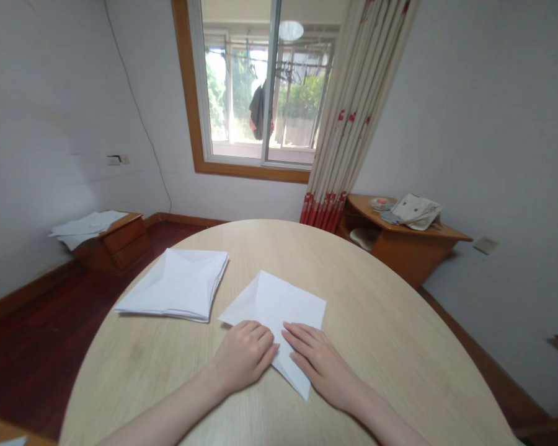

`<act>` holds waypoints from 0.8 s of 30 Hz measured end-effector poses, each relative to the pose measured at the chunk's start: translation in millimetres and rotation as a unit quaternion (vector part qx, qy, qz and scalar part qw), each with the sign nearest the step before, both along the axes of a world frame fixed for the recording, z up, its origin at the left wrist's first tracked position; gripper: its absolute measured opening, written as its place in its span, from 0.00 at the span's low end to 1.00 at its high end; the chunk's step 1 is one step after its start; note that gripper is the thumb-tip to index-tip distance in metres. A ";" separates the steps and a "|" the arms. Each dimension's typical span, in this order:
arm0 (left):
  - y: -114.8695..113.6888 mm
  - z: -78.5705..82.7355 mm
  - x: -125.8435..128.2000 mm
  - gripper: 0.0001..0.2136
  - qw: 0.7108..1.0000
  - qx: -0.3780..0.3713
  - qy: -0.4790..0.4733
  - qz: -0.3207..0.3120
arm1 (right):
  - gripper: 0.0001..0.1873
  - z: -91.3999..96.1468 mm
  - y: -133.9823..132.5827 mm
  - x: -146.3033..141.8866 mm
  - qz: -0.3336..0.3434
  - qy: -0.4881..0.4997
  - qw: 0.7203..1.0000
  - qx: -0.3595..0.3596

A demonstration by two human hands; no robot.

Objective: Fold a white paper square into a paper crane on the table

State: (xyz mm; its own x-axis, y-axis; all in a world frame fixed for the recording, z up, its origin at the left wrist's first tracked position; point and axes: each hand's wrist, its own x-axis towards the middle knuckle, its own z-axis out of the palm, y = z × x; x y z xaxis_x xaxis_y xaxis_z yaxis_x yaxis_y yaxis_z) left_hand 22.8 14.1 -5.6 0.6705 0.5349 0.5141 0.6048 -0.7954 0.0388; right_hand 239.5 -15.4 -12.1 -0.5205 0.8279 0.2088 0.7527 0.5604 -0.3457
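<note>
A folded sheet of white paper (283, 300) lies on the round table in front of me, with creases across it and one pointed corner toward me. My left hand (245, 353) is at its near left edge, fingers curled together over the paper and the thumb close beside them. On the near right part of the sheet rests my right hand (318, 365), its fingers stretched out flat on the surface. The fingertips of both hands are a small gap apart. Left of the sheet sits a stack of folded white paper (177, 282), apart from both hands.
The round light-wood table (353, 279) fills the foreground. Behind it are a window (260, 93) and a long curtain (348, 111). A wooden corner desk (404, 238) holds a cloth bag (417, 210) at the right. Papers (90, 224) lie on a low cabinet (121, 244) at the left.
</note>
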 end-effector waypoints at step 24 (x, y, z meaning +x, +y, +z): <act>7.9 -6.4 -8.0 0.13 0.998 -0.059 0.027 -0.027 | 0.20 -8.4 13.8 18.3 -0.032 -0.038 0.998 0.040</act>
